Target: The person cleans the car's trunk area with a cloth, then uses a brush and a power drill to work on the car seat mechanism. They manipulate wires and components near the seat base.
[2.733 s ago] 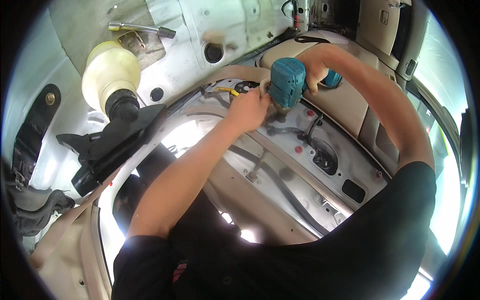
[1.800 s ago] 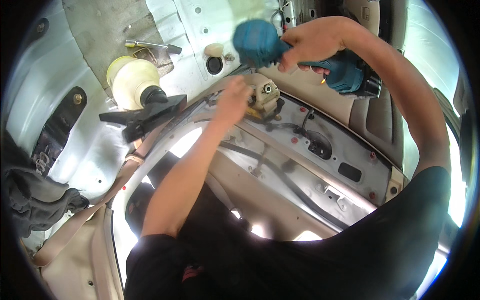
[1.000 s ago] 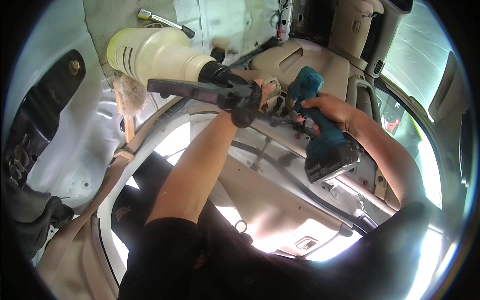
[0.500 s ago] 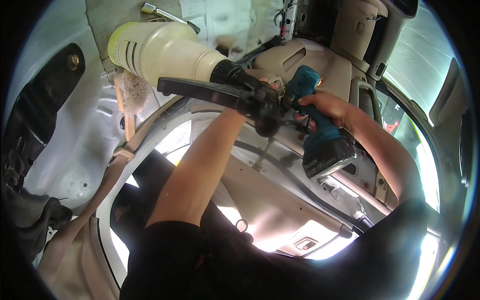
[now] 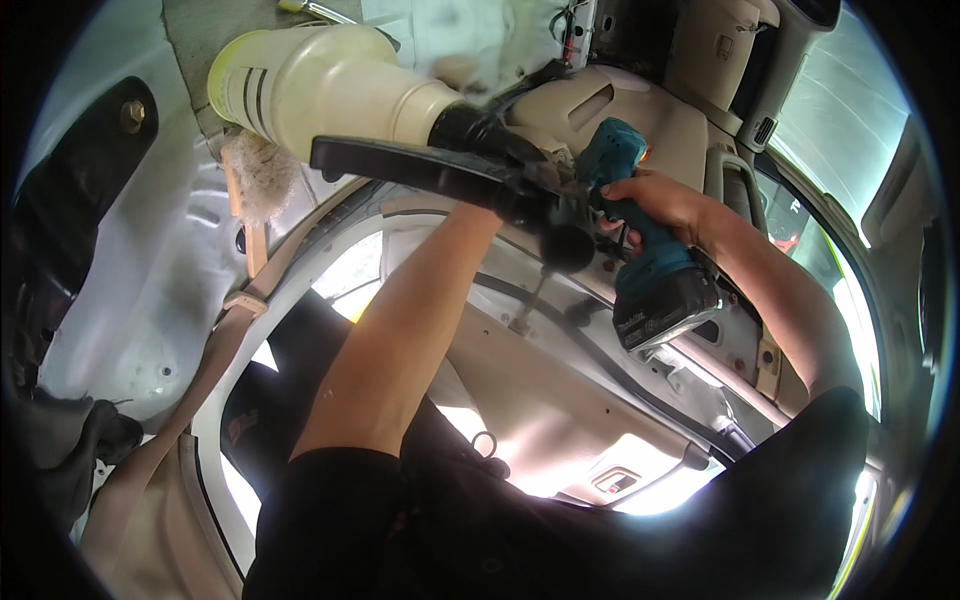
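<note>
My right hand [image 5: 660, 205] is wrapped round the grip of a teal cordless power driver [image 5: 655, 260] with a black battery. Its nose points left, toward the black head of a spray bottle [image 5: 350, 95]. The bottle is large and translucent yellowish, tipped on its side, with a long black lever [image 5: 400, 170] and a round black end [image 5: 567, 247]. My left forearm [image 5: 390, 330] reaches up and passes behind this head. The fingers of my left hand are hidden there, so what they hold does not show.
A wooden-handled brush [image 5: 262, 180] lies left of the bottle, below a partly cut-off metal hand tool [image 5: 315, 12]. A beige belt strap [image 5: 180, 425] runs along the left. Beige seat [image 5: 650, 125] lies at the back. A door panel [image 5: 540, 420] lies below my arms. A bolted black part [image 5: 90, 190] stands far left.
The bottle's black head has shifted slightly right, and its lever sits a little higher. My right hand and the driver have moved slightly up and right. The grip on the driver is unchanged.
</note>
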`<state>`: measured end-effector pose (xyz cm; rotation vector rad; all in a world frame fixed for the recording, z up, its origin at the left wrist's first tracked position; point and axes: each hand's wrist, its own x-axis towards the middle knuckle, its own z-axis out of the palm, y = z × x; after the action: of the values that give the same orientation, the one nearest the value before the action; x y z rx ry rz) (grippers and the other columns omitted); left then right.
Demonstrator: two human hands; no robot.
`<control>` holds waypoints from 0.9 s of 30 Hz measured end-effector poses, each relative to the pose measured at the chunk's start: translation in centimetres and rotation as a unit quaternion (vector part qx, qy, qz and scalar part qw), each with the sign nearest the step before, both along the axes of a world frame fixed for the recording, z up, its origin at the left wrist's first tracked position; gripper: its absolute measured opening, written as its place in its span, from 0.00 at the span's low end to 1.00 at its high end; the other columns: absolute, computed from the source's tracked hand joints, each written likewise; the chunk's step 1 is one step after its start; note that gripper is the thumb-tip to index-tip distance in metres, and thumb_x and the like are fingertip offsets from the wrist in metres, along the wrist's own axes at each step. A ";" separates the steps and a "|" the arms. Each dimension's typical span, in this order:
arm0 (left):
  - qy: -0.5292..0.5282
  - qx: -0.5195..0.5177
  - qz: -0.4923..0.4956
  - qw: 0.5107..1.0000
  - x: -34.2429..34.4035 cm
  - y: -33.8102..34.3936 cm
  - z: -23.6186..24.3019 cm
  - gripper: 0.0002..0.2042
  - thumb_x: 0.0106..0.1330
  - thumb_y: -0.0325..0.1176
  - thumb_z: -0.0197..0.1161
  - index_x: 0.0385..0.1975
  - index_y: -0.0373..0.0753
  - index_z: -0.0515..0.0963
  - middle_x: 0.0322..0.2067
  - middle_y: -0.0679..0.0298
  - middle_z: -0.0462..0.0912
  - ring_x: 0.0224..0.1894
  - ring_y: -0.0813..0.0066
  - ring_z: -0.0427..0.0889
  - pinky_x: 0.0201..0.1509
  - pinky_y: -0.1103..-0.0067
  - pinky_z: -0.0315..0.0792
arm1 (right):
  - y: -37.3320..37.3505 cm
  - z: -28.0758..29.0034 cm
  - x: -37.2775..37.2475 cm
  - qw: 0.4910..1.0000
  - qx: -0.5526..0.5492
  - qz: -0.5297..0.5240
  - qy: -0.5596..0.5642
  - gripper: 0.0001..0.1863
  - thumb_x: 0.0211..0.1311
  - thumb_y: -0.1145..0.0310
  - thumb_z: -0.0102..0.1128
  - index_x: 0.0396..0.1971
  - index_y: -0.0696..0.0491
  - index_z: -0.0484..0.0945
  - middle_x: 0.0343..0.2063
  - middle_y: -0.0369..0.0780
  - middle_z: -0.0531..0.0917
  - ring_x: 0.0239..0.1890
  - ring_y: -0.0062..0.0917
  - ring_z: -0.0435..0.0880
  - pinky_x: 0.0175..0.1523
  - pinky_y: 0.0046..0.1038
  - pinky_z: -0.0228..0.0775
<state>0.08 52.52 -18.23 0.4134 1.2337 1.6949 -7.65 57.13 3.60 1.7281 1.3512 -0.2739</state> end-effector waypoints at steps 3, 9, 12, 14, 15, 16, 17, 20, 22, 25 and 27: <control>-0.004 -0.009 0.001 1.000 0.0 0.0 -0.1 0.25 0.72 0.54 0.51 0.37 0.32 0.77 0.38 0.40 0.81 0.47 0.39 0.78 0.51 0.57 0.70 | -0.8 -0.7 0.5 0.999 0.022 0.024 0.004 0.16 0.67 0.62 0.54 0.51 0.52 0.69 0.35 0.43 0.81 0.19 0.22 0.75 0.25 0.30 0.76; -0.005 0.020 0.008 1.000 0.8 1.1 -1.3 0.25 0.71 0.54 0.51 0.37 0.32 0.78 0.37 0.41 0.82 0.46 0.40 0.79 0.50 0.58 0.71 | 0.0 -1.5 1.1 0.999 0.027 0.027 0.001 0.15 0.67 0.61 0.54 0.50 0.51 0.70 0.33 0.42 0.81 0.18 0.21 0.74 0.25 0.30 0.75; -0.006 0.009 -0.011 1.000 0.5 0.9 -0.9 0.25 0.71 0.54 0.51 0.38 0.32 0.78 0.37 0.41 0.82 0.46 0.41 0.79 0.51 0.58 0.71 | 0.4 -1.0 1.3 1.000 0.016 0.004 0.001 0.15 0.67 0.61 0.54 0.49 0.51 0.71 0.33 0.41 0.81 0.18 0.21 0.74 0.25 0.30 0.75; -0.016 0.009 -0.010 1.000 0.1 0.5 -0.8 0.25 0.71 0.53 0.51 0.38 0.32 0.78 0.37 0.41 0.82 0.46 0.40 0.79 0.51 0.58 0.71 | -0.5 -0.9 0.6 1.000 0.016 0.018 -0.003 0.14 0.67 0.61 0.54 0.48 0.52 0.71 0.32 0.41 0.81 0.17 0.21 0.73 0.25 0.30 0.75; -0.017 0.009 -0.004 1.000 0.2 0.5 -0.8 0.25 0.71 0.54 0.51 0.38 0.32 0.78 0.37 0.41 0.82 0.46 0.40 0.79 0.51 0.58 0.71 | -0.9 -1.1 0.4 1.000 0.022 0.021 0.001 0.13 0.66 0.62 0.55 0.45 0.53 0.72 0.28 0.39 0.80 0.15 0.21 0.73 0.23 0.29 0.74; -0.017 0.008 0.001 1.000 0.1 0.4 -0.7 0.25 0.71 0.54 0.51 0.38 0.32 0.78 0.37 0.41 0.82 0.46 0.40 0.79 0.51 0.58 0.71 | -1.1 -1.2 0.3 0.999 0.029 0.024 0.006 0.12 0.66 0.63 0.55 0.43 0.53 0.73 0.25 0.38 0.79 0.13 0.21 0.73 0.21 0.29 0.74; -0.017 0.009 0.003 1.000 0.2 0.6 -0.7 0.25 0.71 0.54 0.51 0.39 0.31 0.78 0.37 0.41 0.82 0.46 0.40 0.79 0.51 0.58 0.71 | -1.1 -1.3 0.2 0.999 0.036 0.023 0.011 0.10 0.65 0.63 0.56 0.40 0.54 0.74 0.21 0.37 0.78 0.12 0.21 0.73 0.19 0.28 0.73; -0.008 0.010 0.003 1.000 0.3 0.8 -0.8 0.25 0.71 0.53 0.51 0.39 0.31 0.78 0.37 0.41 0.82 0.46 0.40 0.79 0.51 0.58 0.71 | -0.4 -1.2 0.2 1.000 0.025 0.002 0.007 0.11 0.65 0.63 0.56 0.42 0.53 0.72 0.21 0.37 0.77 0.12 0.20 0.73 0.19 0.29 0.73; -0.009 0.001 0.005 1.000 0.2 0.7 -0.8 0.25 0.71 0.53 0.51 0.38 0.31 0.78 0.37 0.41 0.82 0.46 0.41 0.79 0.51 0.58 0.71 | -1.1 -1.2 -0.2 0.999 0.029 0.015 0.004 0.11 0.65 0.64 0.56 0.43 0.52 0.71 0.21 0.37 0.76 0.12 0.21 0.73 0.18 0.29 0.73; -0.013 0.009 -0.011 1.000 0.3 0.9 -0.7 0.25 0.71 0.53 0.51 0.38 0.31 0.77 0.37 0.41 0.82 0.46 0.41 0.79 0.51 0.58 0.71 | -1.4 -1.2 -0.1 0.999 0.038 0.024 -0.002 0.12 0.65 0.64 0.57 0.43 0.52 0.69 0.22 0.37 0.76 0.12 0.21 0.73 0.18 0.29 0.73; -0.022 0.019 0.001 1.000 0.3 0.7 -0.8 0.25 0.71 0.53 0.52 0.38 0.32 0.77 0.37 0.41 0.82 0.46 0.41 0.79 0.50 0.58 0.71 | -1.5 -1.3 -0.2 0.999 0.042 0.028 -0.002 0.12 0.65 0.64 0.57 0.43 0.52 0.69 0.23 0.37 0.76 0.12 0.21 0.73 0.18 0.29 0.73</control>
<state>0.42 53.25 -19.07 0.3958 1.1733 1.7227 -7.81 55.68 2.30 1.7557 1.4233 -0.1863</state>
